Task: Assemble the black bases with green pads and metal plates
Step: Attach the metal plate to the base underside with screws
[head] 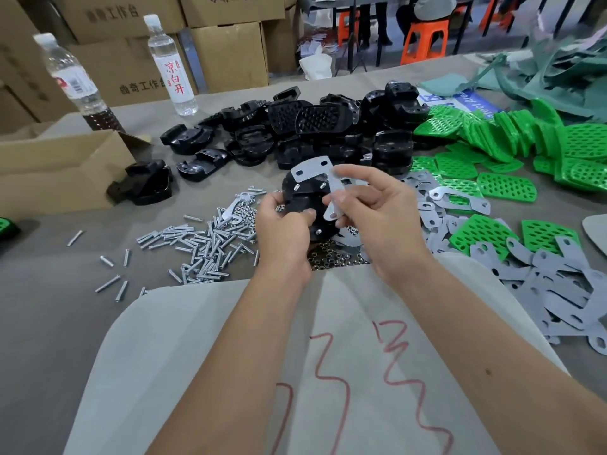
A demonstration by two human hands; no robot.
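Left hand: the left hand (282, 224) is gripping a black base (303, 205) above the tabletop (49, 323), fingers and thumb curling round its near edge; screw ends are sticking up from the base.
Right hand: the right hand (377, 218) is pinching a metal plate (320, 182) between thumb and fingers, the plate lying against the base's top.
Black bases: a heap of loose black bases (328, 133) is lying beyond the hands.
Green pads: green pads (492, 159) are spreading to the right of that heap.
Plates: spare grey plates (542, 290) are piling near the right forearm.
Screws: screws (203, 251) are lying scattered left of the left hand.
Bottles: two water bottles (170, 67) are standing far left beside a cardboard box (59, 165).
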